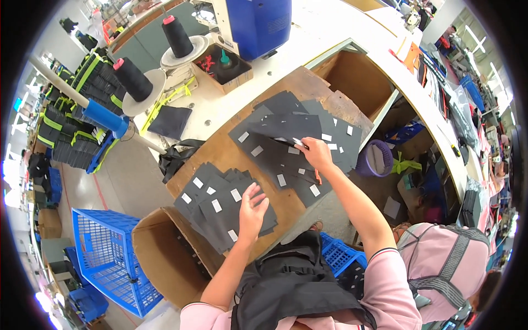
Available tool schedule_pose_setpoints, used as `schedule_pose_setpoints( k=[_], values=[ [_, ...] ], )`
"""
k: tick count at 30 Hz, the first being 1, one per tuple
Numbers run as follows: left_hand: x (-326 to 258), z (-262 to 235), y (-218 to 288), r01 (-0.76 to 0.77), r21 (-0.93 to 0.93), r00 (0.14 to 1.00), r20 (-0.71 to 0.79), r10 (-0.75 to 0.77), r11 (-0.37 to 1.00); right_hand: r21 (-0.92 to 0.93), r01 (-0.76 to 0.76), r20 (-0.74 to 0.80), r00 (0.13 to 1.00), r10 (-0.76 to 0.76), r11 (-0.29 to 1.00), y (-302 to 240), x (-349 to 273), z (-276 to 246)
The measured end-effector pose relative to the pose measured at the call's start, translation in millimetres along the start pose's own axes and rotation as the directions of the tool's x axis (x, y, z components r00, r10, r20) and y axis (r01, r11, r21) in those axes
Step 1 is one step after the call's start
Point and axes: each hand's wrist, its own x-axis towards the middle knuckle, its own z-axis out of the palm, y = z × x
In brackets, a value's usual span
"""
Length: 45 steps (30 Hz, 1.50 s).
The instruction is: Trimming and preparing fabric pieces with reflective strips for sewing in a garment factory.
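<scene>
1. Where the bench (283, 203) nears its left end, a fanned left pile (220, 221) of dark, white-labelled panels lies along the near edge, its long axis slanting down rightward.
2. Toward the right end lies the right pile (270, 160); its top panel (283, 125) runs roughly left to right, its near side raised.
3. The left hand (253, 212) is half open, fingers loosely curled, over the left pile's right side; contact cannot be told.
4. The right hand (317, 154) is closed around a slim tool (298, 142), which points leftward at the raised side.
5. A blue crate (122, 228) stands partly behind a carton (165, 264) at the bench's left end.
6. The right forearm (360, 203) crosses the near edge, hiding part of the right pile; a purple basket (364, 165) stands just beyond the right end.
</scene>
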Motion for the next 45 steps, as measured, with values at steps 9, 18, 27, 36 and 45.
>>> schedule_pose_setpoints(
  k=[9, 18, 27, 36, 45],
  values=[
    [13, 10, -6, 0.188, -0.296, 0.982, 0.039, -0.184, 0.937, 0.807, -0.498, 0.384, 0.851, 0.359, 0.319, -70, -104, -70],
    [-14, 22, 20, 0.412, -0.292, 0.881, 0.37, -0.296, 0.863, 0.836, -0.547, 0.471, 0.676, 0.567, -0.043, -62, -256, -44],
    [-43, 28, 50, 0.498, 0.059, 0.679, 0.594, -0.431, 0.865, 0.366, -0.078, -0.22, 0.961, 0.168, 0.927, -97, -236, -106],
    [-67, 40, 72, 0.516, 0.047, 0.653, 0.625, -0.428, 0.855, 0.097, 0.029, -0.182, 0.983, -0.011, 0.995, -103, -245, -124],
    [-77, 42, 75, 0.517, 0.08, 0.614, 0.659, -0.434, 0.853, 0.063, 0.067, -0.284, 0.958, -0.046, 0.996, -102, -255, -114]
  ],
)
